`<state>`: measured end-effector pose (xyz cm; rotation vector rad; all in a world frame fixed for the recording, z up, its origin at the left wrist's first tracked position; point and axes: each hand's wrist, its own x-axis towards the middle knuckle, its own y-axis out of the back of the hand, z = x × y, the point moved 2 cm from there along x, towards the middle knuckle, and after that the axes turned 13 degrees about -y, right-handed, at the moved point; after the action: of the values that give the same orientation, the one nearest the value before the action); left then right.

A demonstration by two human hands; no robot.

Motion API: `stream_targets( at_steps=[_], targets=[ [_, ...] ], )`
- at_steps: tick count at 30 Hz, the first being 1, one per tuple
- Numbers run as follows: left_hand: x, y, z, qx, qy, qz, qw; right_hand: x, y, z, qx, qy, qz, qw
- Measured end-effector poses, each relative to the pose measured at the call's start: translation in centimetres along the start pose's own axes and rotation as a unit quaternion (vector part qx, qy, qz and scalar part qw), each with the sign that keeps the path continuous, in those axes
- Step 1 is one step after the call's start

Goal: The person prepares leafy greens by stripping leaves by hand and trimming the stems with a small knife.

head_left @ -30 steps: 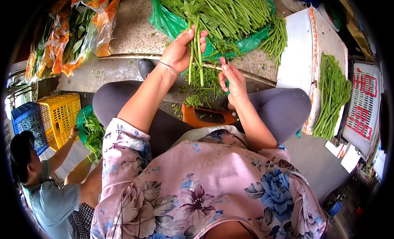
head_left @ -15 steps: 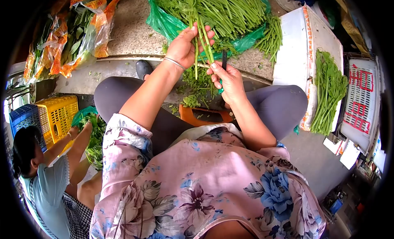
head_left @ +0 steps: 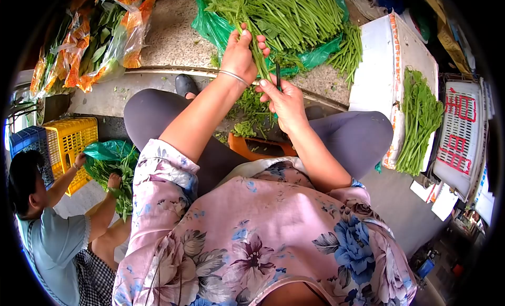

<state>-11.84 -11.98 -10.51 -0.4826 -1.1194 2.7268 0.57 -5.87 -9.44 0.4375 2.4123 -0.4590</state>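
Left hand (head_left: 242, 56) holds green stems (head_left: 260, 63), right hand (head_left: 284, 102) holds a dark tool (head_left: 278, 73).
The left grip curls snugly around the stems; the right grip is closed on the tool, near the stems' near ends. The step seems to be working on those ends, and the next move calls for steady stems and careful fingers. Beyond, a big leafy pile (head_left: 300, 17) sits on a green bag (head_left: 216, 28) on the far counter (head_left: 171, 40).
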Motion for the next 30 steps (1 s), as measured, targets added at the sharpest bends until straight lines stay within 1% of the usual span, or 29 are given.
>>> stream_targets(
  at_steps=[2, 3, 5, 6, 7, 9, 10, 12, 13, 14, 15, 16, 17, 18, 19, 20, 21, 23, 25, 27, 29, 30],
  targets=[
    [0.1, -0.1, 0.0, -0.029, 0.025, -0.043, 0.998, 0.2, 0.4, -0.2, 0.064, 0.000, 0.026, 0.998],
    [0.2, -0.1, 0.1, -0.029, 0.024, -0.045, 0.998, 0.5, 0.8, -0.3, 0.064, 0.001, 0.026, 0.998],
    [0.1, -0.4, 0.8, 0.015, 0.073, -0.083, 0.994, 1.1, 2.4, -0.3, 0.129, -0.015, -0.012, 0.991],
    [0.5, 0.0, 0.9, 0.015, 0.100, -0.101, 0.990, 1.4, 3.3, -0.5, 0.156, -0.029, -0.055, 0.986],
    [0.5, 0.1, 1.2, 0.015, 0.100, -0.101, 0.990, 1.3, 3.9, -1.1, 0.193, -0.064, -0.097, 0.974],
    [0.3, 0.0, 1.5, 0.010, 0.126, -0.175, 0.976, 1.7, 5.3, -1.1, 0.262, -0.118, -0.204, 0.936],
    [0.4, -0.1, 1.7, -0.008, 0.132, -0.216, 0.967, 1.5, 5.8, -1.2, 0.263, -0.117, -0.203, 0.936],
    [0.5, 0.0, 1.6, 0.003, 0.133, -0.232, 0.964, 1.1, 6.2, -1.3, 0.305, -0.169, -0.261, 0.900],
    [0.5, -0.1, 1.6, 0.014, 0.133, -0.246, 0.960, 0.9, 6.5, -1.4, 0.305, -0.169, -0.261, 0.900],
    [0.4, -0.1, 1.5, 0.015, 0.133, -0.246, 0.960, 0.8, 6.7, -1.4, 0.265, -0.159, -0.239, 0.921],
    [0.3, 0.0, 1.3, 0.049, 0.132, -0.235, 0.962, 0.6, 6.9, -1.5, 0.223, -0.149, -0.217, 0.939],
    [0.3, 0.1, 1.1, 0.083, 0.130, -0.224, 0.962, 0.3, 7.1, -1.7, 0.125, -0.124, -0.149, 0.973],
    [0.3, 0.1, 0.9, 0.084, 0.131, -0.224, 0.962, 0.5, 7.0, -1.5, 0.125, -0.125, -0.149, 0.973],
    [0.4, 0.3, 0.6, 0.119, 0.120, -0.207, 0.964, 1.0, 7.2, -1.3, -0.008, 0.001, -0.008, 1.000],
    [0.3, 0.4, 0.4, 0.154, 0.109, -0.190, 0.963, 0.9, 7.2, -1.6, -0.140, 0.126, 0.135, 0.973],
    [0.3, 0.4, 0.2, 0.161, 0.104, -0.181, 0.965, 0.9, 7.1, -1.9, -0.113, 0.163, 0.148, 0.969],
    [0.3, 0.4, 0.1, 0.162, 0.104, -0.181, 0.964, 1.1, 6.8, -2.1, -0.112, 0.163, 0.148, 0.969],
    [0.1, 0.3, 0.0, 0.163, 0.100, -0.186, 0.964, 1.2, 5.7, -2.6, -0.150, 0.202, 0.123, 0.960],
    [-0.1, 0.0, -0.1, 0.173, 0.098, -0.185, 0.962, 1.4, 5.0, -2.9, -0.171, 0.201, 0.132, 0.955],
    [-0.3, -0.1, 0.0, 0.182, 0.095, -0.180, 0.962, 1.9, 4.7, -2.8, -0.198, 0.188, 0.113, 0.955],
    [-0.4, -0.3, 0.2, 0.206, 0.085, -0.190, 0.956, 1.9, 4.4, -2.8, -0.203, 0.186, 0.127, 0.953],
    [-0.4, -0.3, 0.3, 0.205, 0.085, -0.189, 0.957, 2.3, 4.5, -2.4, -0.139, 0.183, 0.109, 0.967]
  ],
)
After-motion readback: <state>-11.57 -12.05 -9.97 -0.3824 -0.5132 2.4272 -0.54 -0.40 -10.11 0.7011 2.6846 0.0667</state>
